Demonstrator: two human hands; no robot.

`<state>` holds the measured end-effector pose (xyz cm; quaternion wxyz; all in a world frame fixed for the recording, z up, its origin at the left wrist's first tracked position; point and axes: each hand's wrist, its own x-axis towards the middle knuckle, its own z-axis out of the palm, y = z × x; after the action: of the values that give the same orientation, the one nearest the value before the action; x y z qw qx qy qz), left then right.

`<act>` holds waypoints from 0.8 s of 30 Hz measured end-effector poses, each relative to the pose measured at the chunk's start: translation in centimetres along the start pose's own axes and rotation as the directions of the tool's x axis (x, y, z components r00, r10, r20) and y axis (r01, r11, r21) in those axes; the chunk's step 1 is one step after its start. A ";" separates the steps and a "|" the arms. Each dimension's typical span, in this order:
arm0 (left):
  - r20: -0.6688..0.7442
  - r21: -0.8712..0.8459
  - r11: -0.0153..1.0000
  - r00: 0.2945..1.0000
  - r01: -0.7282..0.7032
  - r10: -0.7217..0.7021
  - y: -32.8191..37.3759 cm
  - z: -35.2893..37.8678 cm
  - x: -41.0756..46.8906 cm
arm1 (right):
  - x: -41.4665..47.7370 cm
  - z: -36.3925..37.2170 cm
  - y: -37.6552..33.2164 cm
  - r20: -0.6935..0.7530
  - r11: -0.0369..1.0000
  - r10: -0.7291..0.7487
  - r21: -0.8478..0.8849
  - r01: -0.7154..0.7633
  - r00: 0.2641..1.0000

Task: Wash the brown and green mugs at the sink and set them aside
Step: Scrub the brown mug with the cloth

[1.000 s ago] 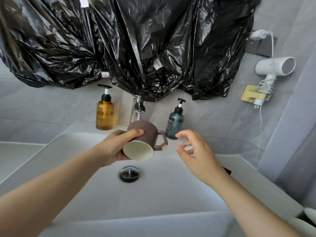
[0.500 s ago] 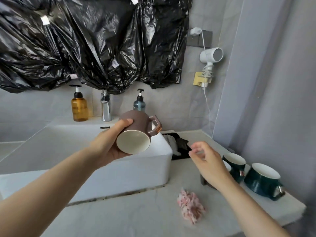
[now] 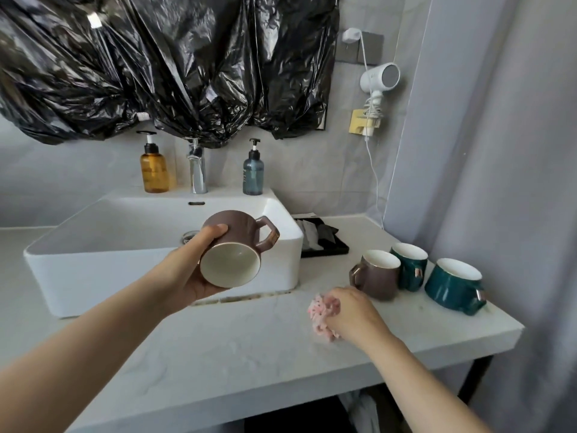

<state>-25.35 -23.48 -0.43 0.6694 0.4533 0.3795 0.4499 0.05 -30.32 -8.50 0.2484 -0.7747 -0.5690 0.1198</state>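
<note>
Just right of the sink (image 3: 156, 260), on the bench (image 3: 249, 345), my right hand (image 3: 352, 310) has dropped from mid-air onto the pink scrubber (image 3: 323, 307) and its fingers now curl round it, so scrubbing can start. Over the sink's front right corner, my left hand (image 3: 190, 273) keeps the brown mug (image 3: 240, 235) gripped round its body, mouth tipped toward me. Further right of the sink, the second brown mug (image 3: 376, 278) and two green mugs (image 3: 452, 285) wait upright, probably still unwashed.

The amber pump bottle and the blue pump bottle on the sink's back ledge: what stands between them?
The chrome tap stands between the amber pump bottle and the blue pump bottle; the head view shows it.
</note>
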 end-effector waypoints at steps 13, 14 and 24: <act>-0.052 -0.034 0.997 0.997 -0.065 0.063 5.1 -2.8 6.2 | 8.3 -5.6 -10.7 -0.411 0.787 -0.201 0.473 0.397 0.889; -0.067 -0.043 0.997 0.996 -0.066 0.063 5.6 -3.1 7.0 | 9.1 -5.6 -11.5 -0.422 0.767 -0.209 0.489 0.416 0.882; -0.123 -0.167 0.980 0.988 -0.111 0.091 8.9 -5.7 16.7 | 19.8 -2.2 -17.9 -0.436 0.548 -0.103 0.726 0.416 0.894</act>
<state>-27.76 -4.49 4.60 0.6597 0.3856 0.3532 0.5398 -7.25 -8.14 4.58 0.6806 -0.4912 -0.5101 0.1880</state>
